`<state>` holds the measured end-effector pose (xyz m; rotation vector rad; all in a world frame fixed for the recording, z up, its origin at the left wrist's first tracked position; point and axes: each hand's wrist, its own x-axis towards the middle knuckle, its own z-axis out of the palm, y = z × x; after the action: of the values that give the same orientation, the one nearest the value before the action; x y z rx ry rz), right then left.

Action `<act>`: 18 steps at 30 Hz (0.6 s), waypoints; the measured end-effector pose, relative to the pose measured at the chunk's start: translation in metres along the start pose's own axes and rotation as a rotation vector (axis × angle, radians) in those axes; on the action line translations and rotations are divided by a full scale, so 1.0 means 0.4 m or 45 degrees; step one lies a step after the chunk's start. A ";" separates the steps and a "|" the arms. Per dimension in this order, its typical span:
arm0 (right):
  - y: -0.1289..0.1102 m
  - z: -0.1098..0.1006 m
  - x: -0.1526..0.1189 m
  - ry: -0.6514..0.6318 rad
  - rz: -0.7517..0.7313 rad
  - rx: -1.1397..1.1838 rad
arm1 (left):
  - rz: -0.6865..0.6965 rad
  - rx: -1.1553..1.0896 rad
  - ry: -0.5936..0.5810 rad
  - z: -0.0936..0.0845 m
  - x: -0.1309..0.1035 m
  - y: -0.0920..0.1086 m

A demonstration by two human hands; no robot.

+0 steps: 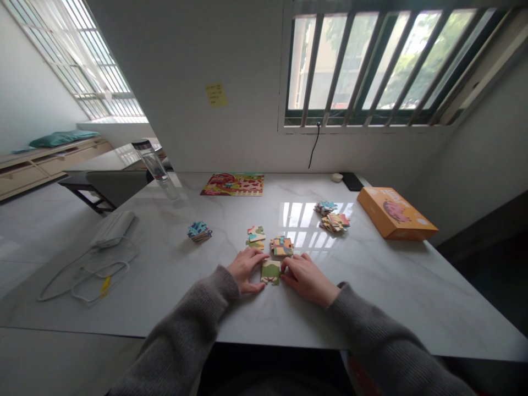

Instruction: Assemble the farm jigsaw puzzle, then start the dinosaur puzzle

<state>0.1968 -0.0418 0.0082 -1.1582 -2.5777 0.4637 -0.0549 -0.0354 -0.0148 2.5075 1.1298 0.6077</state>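
A green and cream jigsaw puzzle piece lies flat on the white table between my two hands. My left hand grips its left side, index finger at the upper corner and thumb at the lower one. My right hand has its fingers curled in, with thumb and fingertips at the piece's right edge. Just beyond, a small stack of orange and blue puzzle pieces sits near my right fingertips. Other green and cream pieces lie above my left hand.
A blue puzzle pile is on the left, with two more piles on the right. At the back lies a colourful picture sheet. An orange box stands right; a clear bottle and white cable are left.
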 end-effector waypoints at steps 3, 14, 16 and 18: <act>-0.001 -0.001 -0.001 0.007 -0.007 -0.010 | 0.016 -0.006 -0.011 0.001 -0.001 -0.005; 0.017 0.012 0.008 0.070 -0.048 0.006 | 0.083 0.040 -0.134 -0.001 0.009 0.019; 0.018 0.005 0.007 0.075 -0.037 0.009 | 0.053 0.034 -0.117 0.003 0.008 0.026; 0.015 -0.004 0.006 0.057 -0.022 0.019 | 0.022 0.046 -0.105 0.006 0.007 0.033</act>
<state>0.1999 -0.0358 0.0077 -1.1277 -2.5397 0.4470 -0.0438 -0.0420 -0.0103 2.5499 1.0999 0.4881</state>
